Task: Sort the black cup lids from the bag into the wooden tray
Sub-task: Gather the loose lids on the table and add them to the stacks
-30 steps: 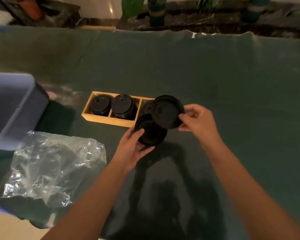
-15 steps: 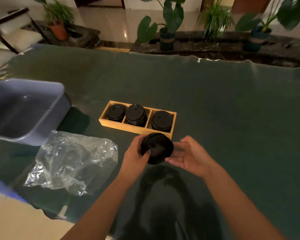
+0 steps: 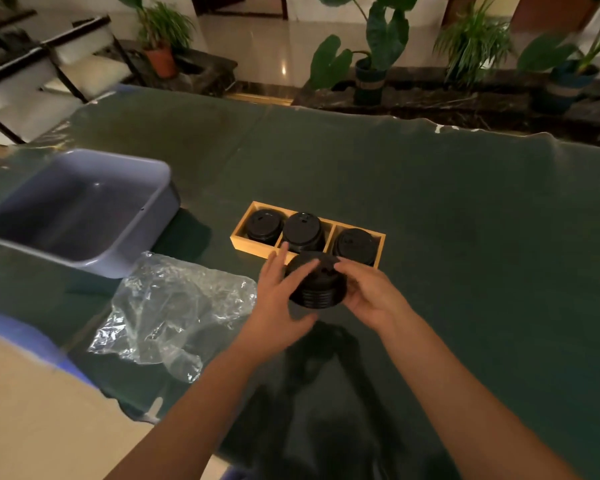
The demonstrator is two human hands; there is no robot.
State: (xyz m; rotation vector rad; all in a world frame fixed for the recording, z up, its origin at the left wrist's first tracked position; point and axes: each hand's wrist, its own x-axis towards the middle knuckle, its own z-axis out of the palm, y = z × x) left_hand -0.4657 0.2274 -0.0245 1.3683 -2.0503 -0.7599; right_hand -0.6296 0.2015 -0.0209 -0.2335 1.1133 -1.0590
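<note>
A stack of black cup lids (image 3: 317, 284) sits between both hands just in front of the wooden tray (image 3: 238, 237). My left hand (image 3: 278, 296) grips its left side, and my right hand (image 3: 368, 292) grips its right side. The tray has three compartments, each holding a stack of black lids: left lids (image 3: 264, 225), middle lids (image 3: 303, 230), right lids (image 3: 354, 244). The crumpled clear plastic bag (image 3: 174, 310) lies flat on the green cloth to the left of my hands and looks empty.
A grey-blue plastic tub (image 3: 84, 209) stands at the left, behind the bag. The green tablecloth (image 3: 465, 237) covers the table; its near-left edge (image 3: 129, 407) drops off to the floor. Potted plants and a chair stand beyond the far edge.
The separate lid in my right hand has been joined to the stack, which both hands now hold. The view has tilted up, showing more of the room.
</note>
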